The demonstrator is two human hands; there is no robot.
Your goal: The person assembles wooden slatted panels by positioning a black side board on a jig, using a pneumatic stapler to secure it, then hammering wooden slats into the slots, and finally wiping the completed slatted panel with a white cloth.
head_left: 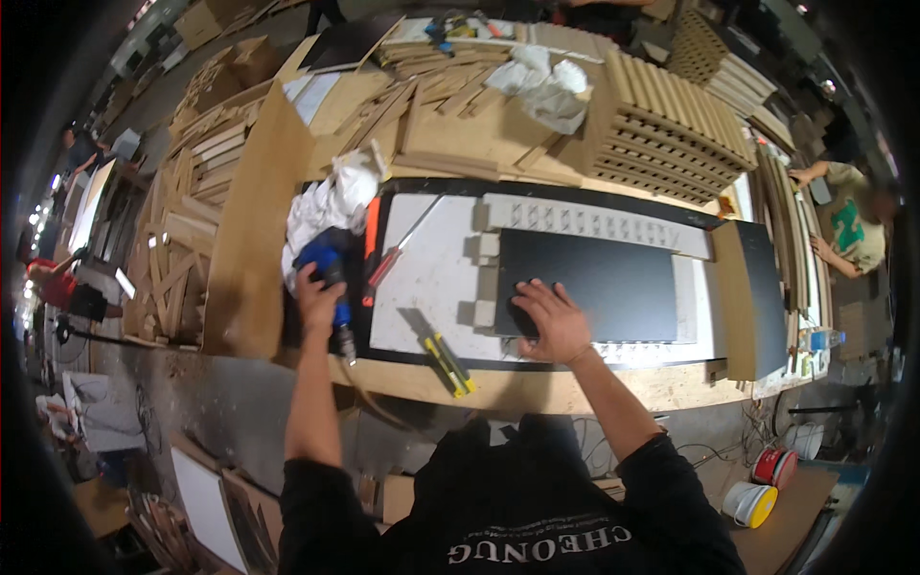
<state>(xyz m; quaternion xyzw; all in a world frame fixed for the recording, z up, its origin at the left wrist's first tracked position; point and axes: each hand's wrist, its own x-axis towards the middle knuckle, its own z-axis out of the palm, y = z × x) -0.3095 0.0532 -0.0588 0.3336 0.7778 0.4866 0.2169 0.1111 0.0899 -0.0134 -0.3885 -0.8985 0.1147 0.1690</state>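
My left hand (317, 299) is closed around a blue air tool (331, 259), whose hose (376, 407) runs off the bench's near edge. White crumpled cloth (331, 206) lies just beyond it. My right hand (552, 324) lies with its fingers spread on a flat black panel (599, 283). This panel rests on a white board (422, 302), with small light wood blocks (485, 314) along its left edge. Between my hands are a red-handled screwdriver (383, 266) and a yellow-and-black handsaw (444, 362). An orange-and-black tool (372, 235) lies beside the screwdriver.
A tall wooden side (254, 230) bounds a bin of wood strips on the left. Stacked slotted wood pieces (671, 129) stand at the far right, and a dark-faced box panel (752, 297) nearer. Another person (853, 220) works at the right. Buckets (749, 503) sit on the lower right.
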